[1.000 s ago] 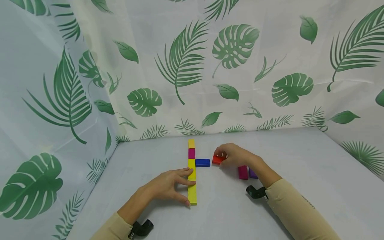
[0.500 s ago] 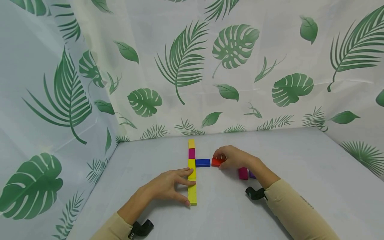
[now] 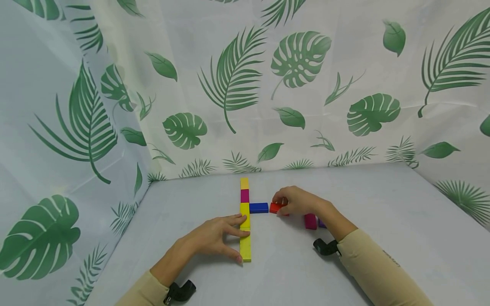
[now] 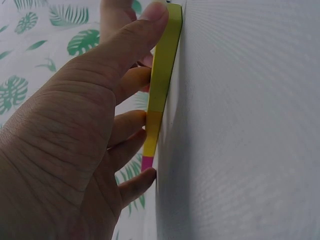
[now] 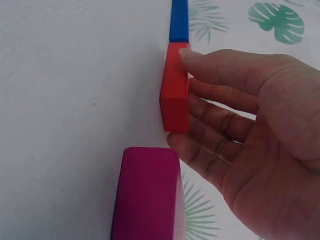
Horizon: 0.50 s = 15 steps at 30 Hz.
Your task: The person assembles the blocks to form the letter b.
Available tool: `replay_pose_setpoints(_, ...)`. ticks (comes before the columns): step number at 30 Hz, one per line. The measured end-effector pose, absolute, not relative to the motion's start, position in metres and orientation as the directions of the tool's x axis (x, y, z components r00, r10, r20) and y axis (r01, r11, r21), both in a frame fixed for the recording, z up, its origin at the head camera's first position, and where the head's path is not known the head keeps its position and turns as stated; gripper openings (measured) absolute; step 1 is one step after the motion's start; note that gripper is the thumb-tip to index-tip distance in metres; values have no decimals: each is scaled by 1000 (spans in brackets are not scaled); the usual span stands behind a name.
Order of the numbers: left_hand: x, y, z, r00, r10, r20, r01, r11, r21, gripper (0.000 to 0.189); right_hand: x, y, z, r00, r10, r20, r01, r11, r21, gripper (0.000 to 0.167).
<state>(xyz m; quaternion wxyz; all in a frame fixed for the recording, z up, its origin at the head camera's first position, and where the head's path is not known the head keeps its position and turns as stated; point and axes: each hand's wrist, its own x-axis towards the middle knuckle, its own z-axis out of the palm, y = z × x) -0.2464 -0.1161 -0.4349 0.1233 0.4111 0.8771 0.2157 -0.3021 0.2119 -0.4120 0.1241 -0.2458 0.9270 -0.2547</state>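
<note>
Near left: a tan left sleeve (image 3: pixel 143 291), with a black left wrist camera (image 3: pixel 183 291) just beside its cuff.
Near right: a tan right sleeve (image 3: pixel 383 263), with a black right wrist camera (image 3: pixel 325 246) left of its cuff.
Left hand (image 3: pixel 216 233): fingers spread and loose, resting along the near yellow block (image 3: pixel 245 247) and the second yellow block (image 3: pixel 244 208); the thumb tip is at the near end.
Yellow pair: flat on the white table (image 3: pixel 283 272), end to end, running near to far.
Right pair: a magenta block (image 3: pixel 310 221) just beside a purple block (image 3: pixel 323 223), the latter partly behind the right wrist.
Right hand (image 3: pixel 296 202): thumb and fingers pinch the red block (image 3: pixel 274 208).
Red block: on the table, right of the blue block (image 3: pixel 258 208) and in line with it; whether their ends touch, I cannot tell.
Blue block: extends rightward from the second yellow block's side.
Far end of column: a far magenta block (image 3: pixel 245 196), then a far yellow block (image 3: pixel 244 183).
Beyond: a white backdrop (image 3: pixel 245 140) printed with green leaves.
</note>
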Motion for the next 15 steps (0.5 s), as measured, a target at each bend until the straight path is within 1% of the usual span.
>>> replay_pose_setpoints(3, -246, -116, -435, -630, 776, -39, 669, 567, 481, 76, -302, 212, -412, -849, -518, -103, -390, 747, -539, 30)
replay_pose_setpoints(10, -246, -116, -434, -631, 775, -38, 667, 567, 483, 76, -301, 211, -409, -851, -513, -116, -381, 754, -535, 31)
replay_pose_setpoints(15, -246, -116, -434, -632, 774, -38, 666, 568, 483, 76, -301, 212, -408, -838, -535, -107, -405, 742, -535, 32)
